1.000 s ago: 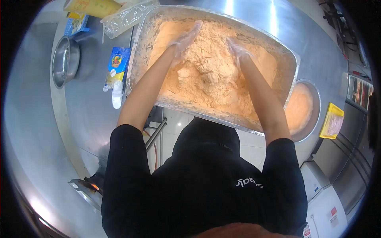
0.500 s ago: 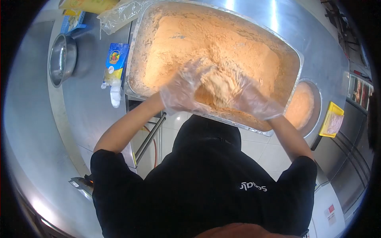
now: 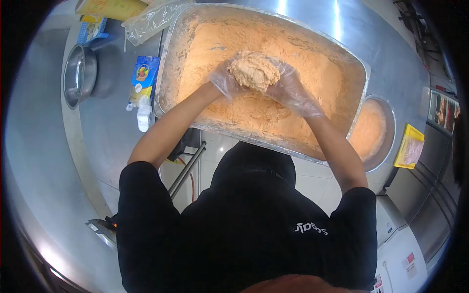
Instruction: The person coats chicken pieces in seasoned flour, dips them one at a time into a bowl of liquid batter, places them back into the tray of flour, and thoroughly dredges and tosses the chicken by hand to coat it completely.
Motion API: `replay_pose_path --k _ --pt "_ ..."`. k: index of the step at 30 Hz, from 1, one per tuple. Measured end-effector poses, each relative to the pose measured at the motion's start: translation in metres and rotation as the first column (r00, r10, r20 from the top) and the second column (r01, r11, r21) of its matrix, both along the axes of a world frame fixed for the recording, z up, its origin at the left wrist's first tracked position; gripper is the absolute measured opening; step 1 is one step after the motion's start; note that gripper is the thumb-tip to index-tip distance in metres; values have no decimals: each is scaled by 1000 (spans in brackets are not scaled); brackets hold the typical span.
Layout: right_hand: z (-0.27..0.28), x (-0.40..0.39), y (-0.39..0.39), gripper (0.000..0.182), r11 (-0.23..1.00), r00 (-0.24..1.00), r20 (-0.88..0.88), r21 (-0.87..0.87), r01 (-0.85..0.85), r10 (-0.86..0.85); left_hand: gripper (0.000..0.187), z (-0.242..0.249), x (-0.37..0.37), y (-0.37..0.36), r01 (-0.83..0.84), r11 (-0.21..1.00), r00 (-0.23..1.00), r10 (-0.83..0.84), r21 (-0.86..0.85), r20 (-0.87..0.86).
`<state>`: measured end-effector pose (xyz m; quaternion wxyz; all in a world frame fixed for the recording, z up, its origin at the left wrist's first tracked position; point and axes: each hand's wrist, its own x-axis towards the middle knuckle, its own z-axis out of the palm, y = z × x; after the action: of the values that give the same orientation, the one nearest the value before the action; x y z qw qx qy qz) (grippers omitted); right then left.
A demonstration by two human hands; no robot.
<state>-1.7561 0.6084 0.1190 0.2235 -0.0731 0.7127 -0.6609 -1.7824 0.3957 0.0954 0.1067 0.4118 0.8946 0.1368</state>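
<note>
Between my two hands, over a large metal tray [image 3: 365,93], is a rough, craggy lump of flour-coated food [image 3: 255,71]. My left hand [image 3: 225,82], in a clear plastic glove, cups its left side. On the other side my right hand [image 3: 292,90], gloved the same way, presses against it, fingers partly hidden behind the lump. Orange-tinted breading flour [image 3: 312,63] covers the tray's floor and is smeared up its walls. What lies inside the coating cannot be made out.
Right of the tray sits a round metal bowl [image 3: 389,124] of similar flour, then a yellow tray [image 3: 409,146]. To the left are a blue packet [image 3: 145,68], a white plastic item [image 3: 144,113] and a steel bowl [image 3: 80,75]. A clear plastic bag [image 3: 151,22] lies at the tray's far left corner.
Both hands have moved away from my body, toward the tray's middle. The coated food, blurred and loose before, is now gathered in one lump between them.
</note>
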Motion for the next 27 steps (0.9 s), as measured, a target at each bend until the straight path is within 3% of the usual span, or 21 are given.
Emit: replay_pose_path --k 1,2,3,4,6,7,8,11,13,14,16,17,20,23,25,27 --pt "13 1 0 64 992 994 -112 122 -5 19 65 -15 5 -1 4 1000 997 -2 28 -72" --pt "22 3 1 63 993 997 -67 112 44 -36 69 -12 8 2 7 998 989 1 58 -146" --pt "30 3 2 62 990 996 -26 103 92 -90 73 -9 9 2 -89 945 987 40 316 157" --pt "39 6 2 61 986 990 22 94 140 -143 77 -6 15 1 -250 823 893 -7 510 449" --pt "72 12 6 64 986 981 102 39 163 -166 86 25 26 -1 -473 703 747 1 531 665" --pt "88 13 8 65 985 975 141 15 172 -173 90 48 30 -4 -501 739 763 131 451 633" --pt "99 16 5 68 982 975 142 104 155 -169 94 67 32 -8 -537 761 765 259 363 590" --pt "117 24 2 75 927 983 104 359 104 -151 97 99 5 -50 -524 844 730 377 112 571" --pt "120 24 20 77 878 990 78 474 66 -117 98 111 9 -52 -768 571 287 713 -292 640" --pt "122 22 31 77 861 991 85 507 44 -101 98 113 10 -53 -786 380 30 811 -488 584" --pt "127 13 62 76 876 982 172 482 -19 -74 99 75 24 -56 -799 394 -96 661 -453 744" --pt "115 14 69 76 809 972 219 585 -63 -83 100 62 29 -57 -804 401 -155 570 -438 807" --pt "55 20 75 74 658 939 328 730 -185 -100 103 75 37 -36 -754 580 -84 380 -307 921" --pt "21 32 74 65 726 914 403 645 -239 -57 107 83 30 -27 -632 716 -77 324 -297 943" --pt "-3 37 73 63 768 897 442 581 -269 -20 109 19 21 -33 -515 784 -56 373 -346 926" --pt "-34 44 72 58 889 928 367 443 -115 -62 113 28 17 -24 -453 817 -39 383 -358 923"
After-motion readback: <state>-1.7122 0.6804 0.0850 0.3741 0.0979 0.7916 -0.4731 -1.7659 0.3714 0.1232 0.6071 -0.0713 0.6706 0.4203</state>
